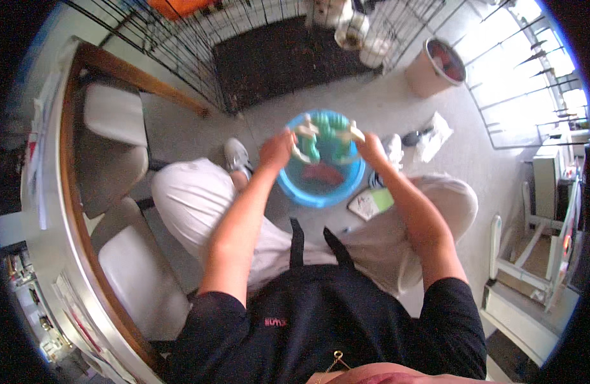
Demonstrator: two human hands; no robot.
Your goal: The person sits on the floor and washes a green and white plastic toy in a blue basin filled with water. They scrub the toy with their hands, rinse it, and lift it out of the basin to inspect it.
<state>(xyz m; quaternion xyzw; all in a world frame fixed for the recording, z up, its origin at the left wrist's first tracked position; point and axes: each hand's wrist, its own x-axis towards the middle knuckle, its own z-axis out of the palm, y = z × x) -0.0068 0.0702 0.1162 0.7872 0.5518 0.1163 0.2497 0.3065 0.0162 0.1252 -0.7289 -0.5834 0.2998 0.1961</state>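
A green and cream plastic object (326, 124) with rounded, bumpy parts is held above a round blue basin (319, 199). My left hand (277, 151) grips its cream part on the left. On the opposite side, my right hand (373, 150) holds the other cream part. Motion blur hides the object's exact kind. Inside the basin there seems to be water, with a pinkish-red thing (323, 174) low in it that I cannot identify. The basin stands on the grey floor between my feet.
A white and green flat packet or box (372, 202) lies right of the basin. Beyond it are a white plastic bag (434, 137) and a pale bucket (434, 72). A wire cage with a dark tray (285, 62) stands ahead. Chairs (115, 115) and a wood-edged table (67, 192) flank my left.
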